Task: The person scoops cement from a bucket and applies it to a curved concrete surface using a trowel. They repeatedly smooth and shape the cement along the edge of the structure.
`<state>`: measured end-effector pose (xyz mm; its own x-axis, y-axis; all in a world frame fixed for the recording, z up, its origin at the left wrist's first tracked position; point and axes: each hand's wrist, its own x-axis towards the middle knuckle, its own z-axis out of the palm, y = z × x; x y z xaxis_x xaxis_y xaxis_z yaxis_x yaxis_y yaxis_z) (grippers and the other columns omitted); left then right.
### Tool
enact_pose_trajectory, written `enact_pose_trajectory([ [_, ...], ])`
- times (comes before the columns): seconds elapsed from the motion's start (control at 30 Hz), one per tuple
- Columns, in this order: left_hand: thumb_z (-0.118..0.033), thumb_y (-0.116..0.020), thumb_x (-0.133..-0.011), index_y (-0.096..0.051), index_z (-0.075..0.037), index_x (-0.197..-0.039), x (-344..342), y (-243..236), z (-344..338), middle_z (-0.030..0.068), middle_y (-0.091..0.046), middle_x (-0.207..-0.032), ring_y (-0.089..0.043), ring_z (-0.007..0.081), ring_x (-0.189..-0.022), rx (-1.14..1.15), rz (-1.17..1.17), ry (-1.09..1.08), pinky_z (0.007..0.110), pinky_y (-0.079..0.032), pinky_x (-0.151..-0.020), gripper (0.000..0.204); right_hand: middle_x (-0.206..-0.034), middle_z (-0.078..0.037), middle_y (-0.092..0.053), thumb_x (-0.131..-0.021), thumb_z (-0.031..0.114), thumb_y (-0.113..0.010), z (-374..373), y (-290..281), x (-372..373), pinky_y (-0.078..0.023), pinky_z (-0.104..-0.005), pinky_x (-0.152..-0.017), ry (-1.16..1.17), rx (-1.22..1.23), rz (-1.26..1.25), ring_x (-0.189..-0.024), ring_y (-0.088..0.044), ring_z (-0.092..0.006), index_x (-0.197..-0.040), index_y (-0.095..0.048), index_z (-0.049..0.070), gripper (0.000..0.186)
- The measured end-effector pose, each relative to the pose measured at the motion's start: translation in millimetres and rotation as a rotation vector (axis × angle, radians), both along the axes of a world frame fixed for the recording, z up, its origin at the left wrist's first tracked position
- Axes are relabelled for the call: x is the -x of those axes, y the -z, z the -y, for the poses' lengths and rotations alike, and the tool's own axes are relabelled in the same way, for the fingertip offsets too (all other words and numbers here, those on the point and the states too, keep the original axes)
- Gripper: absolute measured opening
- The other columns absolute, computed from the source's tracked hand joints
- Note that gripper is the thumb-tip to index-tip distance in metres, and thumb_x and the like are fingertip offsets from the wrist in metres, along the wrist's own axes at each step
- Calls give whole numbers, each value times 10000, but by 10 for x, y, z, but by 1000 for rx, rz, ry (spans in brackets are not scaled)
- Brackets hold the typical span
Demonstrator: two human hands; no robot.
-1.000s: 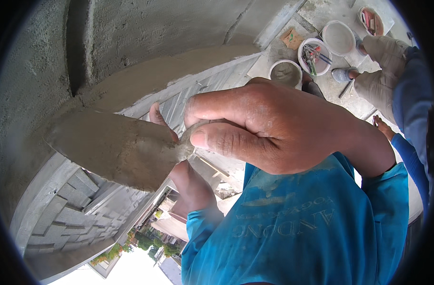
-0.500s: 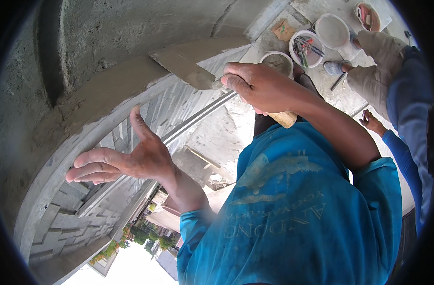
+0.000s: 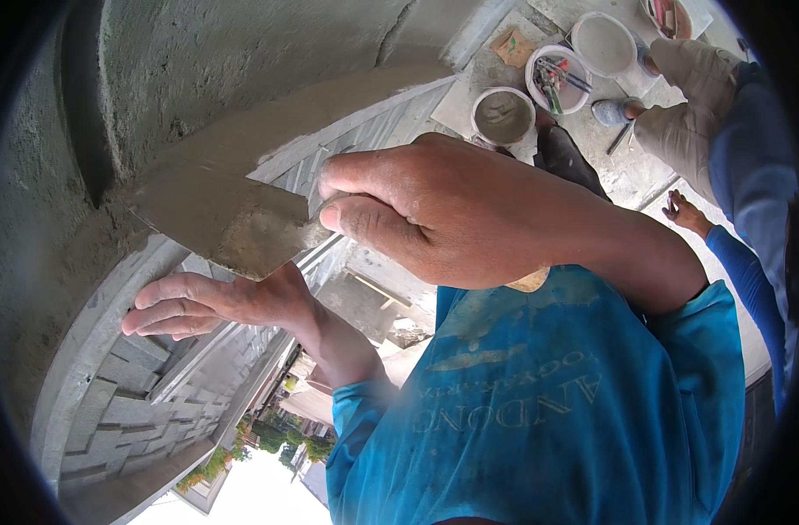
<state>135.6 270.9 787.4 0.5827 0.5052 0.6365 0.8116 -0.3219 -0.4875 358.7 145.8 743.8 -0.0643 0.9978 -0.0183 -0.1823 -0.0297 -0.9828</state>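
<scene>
Plastering trowel point(image 3: 220, 214) held in the right hand point(image 3: 443, 210), its handle mostly hidden, left hand point(image 3: 238, 302) partly behind the blade, grip wide, blade flat, mortar-smeared, blending into the grey wall point(image 3: 242, 57)

The right hand point(image 3: 434, 210) is curled tight, thumb point(image 3: 369, 220) pointing to nine o'clock. Its arm point(image 3: 627, 245) lies toward three o'clock. The left hand point(image 3: 246, 302) stretches its fingers point(image 3: 185, 287) toward nine o'clock.

Pale grey floor point(image 3: 624, 175): mortar bucket point(image 3: 503, 116), tool bucket point(image 3: 559, 79), grey-filled bucket point(image 3: 603, 44), brown paper point(image 3: 511, 47), dark rod point(image 3: 621, 138).
</scene>
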Motion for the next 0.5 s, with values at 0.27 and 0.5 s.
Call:
enact_pose_trajectory([
  [0.27,-723,-800,-745,-187,-4,-1632,19,56,-129,265,-24,-1706,-4,399,-1591,-70,-46,66,743,-78,-1179,1296,-868,-113,-654,-1089,329,-442,-1,1179,-69,-467,-313,-413,-23,608,-246,-444,-511,-134,-1420,-498,-41,499],
  [0.5,-797,-712,-753,-88,-18,-1647,63,25,-102,268,21,-1704,22,379,-1593,-63,-75,-17,656,-35,-1233,1340,-708,-127,-534,-1044,304,-429,-42,850,-80,-438,-375,-438,-58,568,-276,-445,-522,-190,-1223,-564,-84,448],
])
